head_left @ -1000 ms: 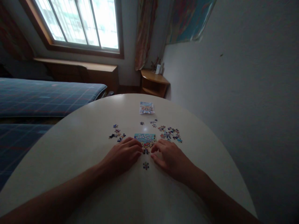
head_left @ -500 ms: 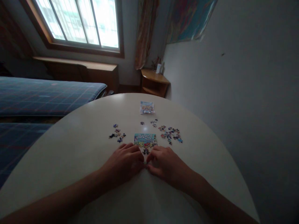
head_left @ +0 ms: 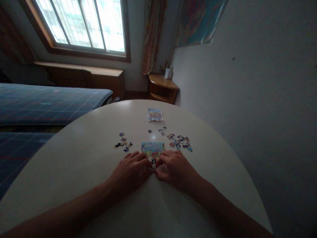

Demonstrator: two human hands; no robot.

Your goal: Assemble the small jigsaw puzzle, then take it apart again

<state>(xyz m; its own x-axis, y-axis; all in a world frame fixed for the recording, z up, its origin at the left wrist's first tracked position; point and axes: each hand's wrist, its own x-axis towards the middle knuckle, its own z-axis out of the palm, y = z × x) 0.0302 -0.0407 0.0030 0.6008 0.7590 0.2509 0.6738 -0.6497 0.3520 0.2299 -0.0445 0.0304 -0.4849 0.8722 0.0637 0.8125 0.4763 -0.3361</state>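
A partly assembled jigsaw puzzle point(head_left: 153, 146) with a blue top band and "BLUEY" lettering lies flat in the middle of the table. Dark joined pieces point(head_left: 154, 161) stick out from its near edge between my hands. My left hand point(head_left: 136, 168) is curled, its fingertips at that near edge on the left. From the right, my right hand point(head_left: 174, 167) pinches thumb and index together there. The fingertips of both hands meet at a small jigsaw piece, mostly covered by the fingers.
Several loose pieces point(head_left: 123, 144) lie left of the puzzle, and a larger cluster point(head_left: 182, 142) lies right. A few more point(head_left: 162, 131) sit beyond it. Farther back is a printed packet point(head_left: 155, 115) on the round white table point(head_left: 99, 165). A plaid mattress point(head_left: 49, 102) stands to the left.
Both hands have shifted slightly away from me, bringing the small piece from below up against the puzzle's near edge. The loose pieces stay in place.
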